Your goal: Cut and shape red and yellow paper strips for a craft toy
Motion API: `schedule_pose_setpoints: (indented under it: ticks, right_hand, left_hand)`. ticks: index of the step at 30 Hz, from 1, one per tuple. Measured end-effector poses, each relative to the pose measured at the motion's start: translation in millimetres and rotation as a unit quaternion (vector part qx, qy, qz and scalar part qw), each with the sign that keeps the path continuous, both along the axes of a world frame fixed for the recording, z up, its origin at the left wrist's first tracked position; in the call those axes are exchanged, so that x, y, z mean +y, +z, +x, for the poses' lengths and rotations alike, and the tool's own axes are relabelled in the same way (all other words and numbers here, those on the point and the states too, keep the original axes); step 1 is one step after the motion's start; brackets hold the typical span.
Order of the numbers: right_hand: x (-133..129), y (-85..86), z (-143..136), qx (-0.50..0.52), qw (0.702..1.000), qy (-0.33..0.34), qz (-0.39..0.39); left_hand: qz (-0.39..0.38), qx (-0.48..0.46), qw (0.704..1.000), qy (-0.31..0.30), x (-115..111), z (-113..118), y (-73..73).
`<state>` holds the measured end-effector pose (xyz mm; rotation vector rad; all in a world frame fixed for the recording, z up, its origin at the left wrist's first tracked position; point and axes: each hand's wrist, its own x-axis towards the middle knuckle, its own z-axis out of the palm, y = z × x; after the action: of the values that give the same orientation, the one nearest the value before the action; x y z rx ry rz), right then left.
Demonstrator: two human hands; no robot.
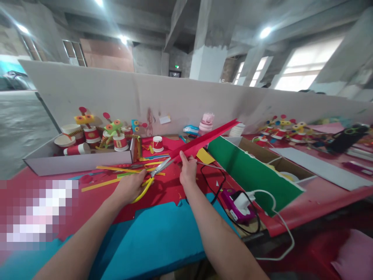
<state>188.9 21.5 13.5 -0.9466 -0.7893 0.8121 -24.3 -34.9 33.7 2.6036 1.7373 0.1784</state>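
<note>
My left hand [132, 186] is closed round the yellow handles of a pair of scissors [160, 168], whose metal blades point up and to the right. The blades reach the lower end of a red paper sheet [204, 142], a long piece slanting up to the right. Pinched at its lower edge, the paper is held by my right hand [188, 168], thumb on top. Just how far the blades lie over the paper is hard to make out. Beneath and around my left hand lie yellow paper strips [109, 182] on the red table cover.
On the left, a white box [81, 164] holds paper-cup figures. One red-and-white cup [157, 144] stands behind the scissors. To the right are a green-sided box [247, 171] and a purple power strip [237, 206] with cables. Blue material [151, 237] covers the front edge.
</note>
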Motion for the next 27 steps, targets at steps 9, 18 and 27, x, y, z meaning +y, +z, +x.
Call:
schedule_pose_setpoints:
  ticks: [9,18,27]
  right_hand:
    - [-6,5.3,-10,0.018,0.998,0.043,0.033]
    - [-5,4.7,-10,0.060,0.995,0.054,0.058]
    - [-3,3.2,-3,0.042,0.999,0.000,0.032]
  left_hand:
    - [0.003,0.006,1.000,0.001,0,0,1.4]
    - [-0.005,0.011,1.000,0.001,0,0,3.7]
    - [0.009,-0.001,1.000,0.000,2,-5,0.7]
